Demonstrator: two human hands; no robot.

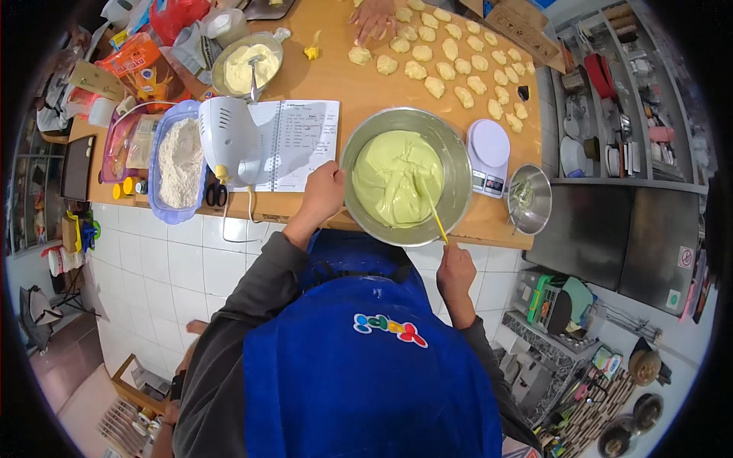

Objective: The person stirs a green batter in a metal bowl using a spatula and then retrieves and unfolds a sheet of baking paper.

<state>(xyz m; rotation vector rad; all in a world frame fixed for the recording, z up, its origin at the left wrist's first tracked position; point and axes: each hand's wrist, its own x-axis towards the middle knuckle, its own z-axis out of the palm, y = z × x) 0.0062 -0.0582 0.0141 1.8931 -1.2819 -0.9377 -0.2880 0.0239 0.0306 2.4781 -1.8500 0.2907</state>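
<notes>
Two hands work at a large steel bowl that sits at the near edge of a wooden desk. At the desk's far left corner lie an orange packet and a red bag, with a clear pink-rimmed box just below them. A cardboard box rests at the far right. On the steel cabinet to the right, a small square sign in red and white is stuck to a door.

Left hand curls against the bowl's left rim, fingers closed over the edge. Right hand is below the desk edge, fingers pressed together around the end of a yellow spatula, whose blade is sunk in the batter.

Batter is pale green, smooth and glossy, filling most of the bowl. Left of the bowl lie an open notebook, a white hand mixer and a blue tub of flour. A white scale stands just right of the bowl. Rows of dough pieces cover the far side, where another person's hand rests.
</notes>
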